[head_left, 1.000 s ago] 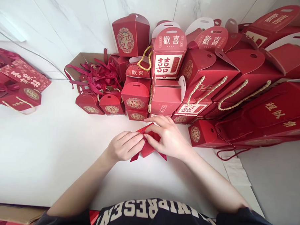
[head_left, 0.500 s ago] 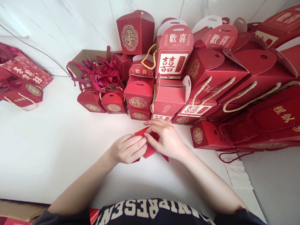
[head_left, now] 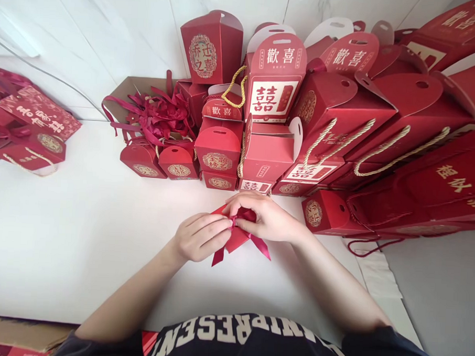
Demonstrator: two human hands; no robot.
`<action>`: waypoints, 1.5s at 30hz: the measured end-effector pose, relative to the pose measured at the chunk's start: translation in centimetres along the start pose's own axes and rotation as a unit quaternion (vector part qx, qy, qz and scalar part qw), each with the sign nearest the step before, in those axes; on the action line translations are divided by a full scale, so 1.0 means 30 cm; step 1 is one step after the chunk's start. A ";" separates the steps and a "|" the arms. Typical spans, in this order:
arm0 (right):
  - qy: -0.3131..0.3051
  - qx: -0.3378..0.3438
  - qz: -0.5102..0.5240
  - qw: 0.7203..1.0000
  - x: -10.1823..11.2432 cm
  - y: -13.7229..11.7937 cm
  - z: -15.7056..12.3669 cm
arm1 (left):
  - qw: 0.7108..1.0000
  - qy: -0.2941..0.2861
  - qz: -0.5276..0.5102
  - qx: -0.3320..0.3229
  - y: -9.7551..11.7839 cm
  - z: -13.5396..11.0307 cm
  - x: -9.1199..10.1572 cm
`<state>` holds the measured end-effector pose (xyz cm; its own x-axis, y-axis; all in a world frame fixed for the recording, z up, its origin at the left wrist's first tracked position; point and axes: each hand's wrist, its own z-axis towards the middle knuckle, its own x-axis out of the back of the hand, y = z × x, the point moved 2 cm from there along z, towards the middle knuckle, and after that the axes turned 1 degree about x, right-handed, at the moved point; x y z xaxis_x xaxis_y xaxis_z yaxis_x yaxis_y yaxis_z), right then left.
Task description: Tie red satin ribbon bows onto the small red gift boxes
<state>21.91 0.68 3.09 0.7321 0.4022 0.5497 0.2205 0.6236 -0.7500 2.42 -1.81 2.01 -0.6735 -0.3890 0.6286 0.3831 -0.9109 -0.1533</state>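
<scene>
A small red gift box (head_left: 238,241) lies on the white table (head_left: 100,256) between my hands, mostly covered by them. Dark pink ribbon (head_left: 261,247) crosses its top, with one tail hanging at the right and another below my left fingers. My left hand (head_left: 203,235) is closed, its fingertips pinching the ribbon at the middle of the box. From the right side, my right hand (head_left: 261,217) pinches the ribbon at the same spot, thumb and forefinger curled round a loop. The knot itself is partly hidden by fingertips.
Stacked red gift boxes (head_left: 274,98) stand along the tiled wall, beyond my hands and to the right. A cardboard box of ribbons (head_left: 161,114) sits at the back left of them. More red boxes (head_left: 32,148) are at the far left. A cardboard edge (head_left: 22,334) shows at lower left.
My fingers have shifted slightly at the ribbon, and more of the loop and both tails now show. The box stays in nearly the same place.
</scene>
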 end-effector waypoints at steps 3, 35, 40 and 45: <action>0.016 -0.028 0.005 0.999 0.007 -0.001 -0.007 | 0.999 -0.002 -0.033 0.024 -0.001 -0.014 -0.008; 0.057 -0.029 -0.072 0.995 0.052 -0.030 -0.016 | 0.915 0.019 -0.175 0.364 -0.034 -0.026 -0.047; 0.019 -0.045 -0.101 0.994 0.090 -0.043 -0.032 | 0.967 0.054 -0.090 0.232 -0.048 -0.015 -0.026; 0.011 -0.060 -0.121 0.991 0.103 -0.031 -0.043 | 0.988 0.050 -0.051 0.139 -0.076 -0.043 -0.028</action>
<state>24.80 0.49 5.01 0.6620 0.2356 0.7115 0.4651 0.6153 -0.6365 1.32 0.41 0.85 -0.7716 -0.3210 0.5491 0.4586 -0.8790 0.1305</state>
